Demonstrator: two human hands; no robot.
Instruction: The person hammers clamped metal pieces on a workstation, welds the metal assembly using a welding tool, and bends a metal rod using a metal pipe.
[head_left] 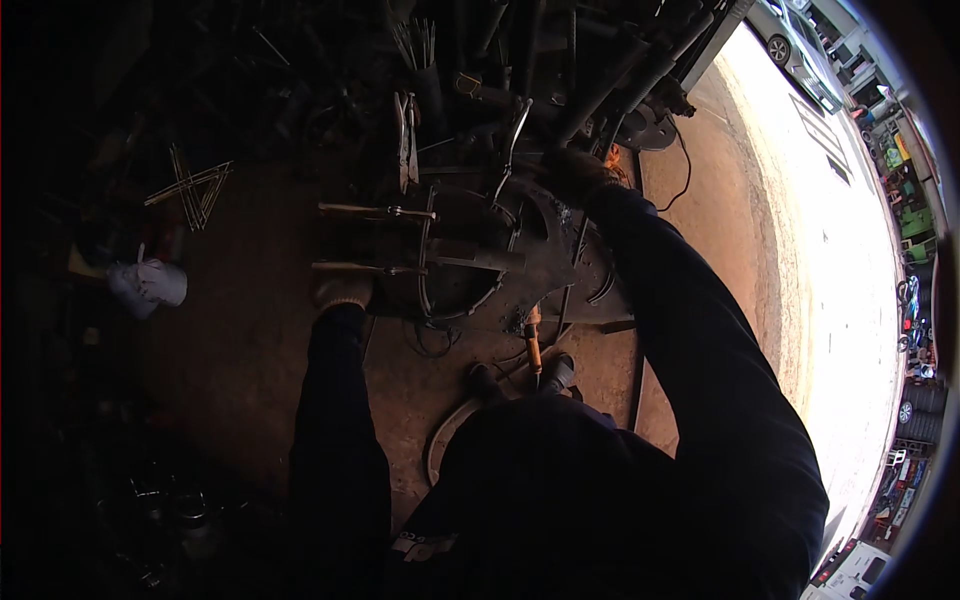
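Note:
My left hand (342,290), in a glove, is closed at the handle of a pair of locking pliers (365,267); shadow hides its fingertips. A second pair of locking pliers (385,211) lies parallel just beyond. Their jaws meet a curved metal band (424,250) on a dark metal workpiece (550,262). Two more locking pliers, one upright (407,145) and one slanted (513,150), stand at the far side. My right hand (580,175), gloved and very dark, is at the workpiece's far right corner. Its fingers cannot be made out.
An orange-handled tool with a cable (533,340) hangs at the near edge, above my shoes (560,372). Thin rods (190,190) and a pale cap (150,283) are at left. Dark pipes (610,85) crowd the back. A cable (688,165) crosses the floor at right.

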